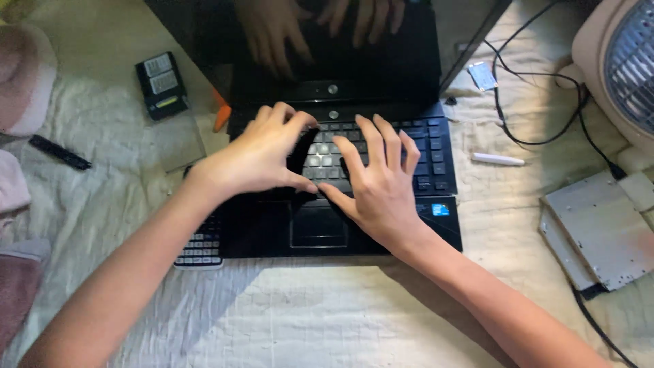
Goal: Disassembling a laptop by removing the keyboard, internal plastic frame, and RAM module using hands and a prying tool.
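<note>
Left hand fingers curled, tips on the keyboard, gripping nothing. Right hand splayed flat across keys, thumb near the touchpad. Black laptop sits centre on the white sheet. Black battery pack with white and green labels upper left; grey metal box right.

A home, likely a bed: quilted cream bedsheet, pink pillows and a small fan.

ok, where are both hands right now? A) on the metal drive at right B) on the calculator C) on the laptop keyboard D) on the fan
C: the left hand and right hand both rest with fingers spread on the keyboard of the laptop; nothing else is touched.
</note>
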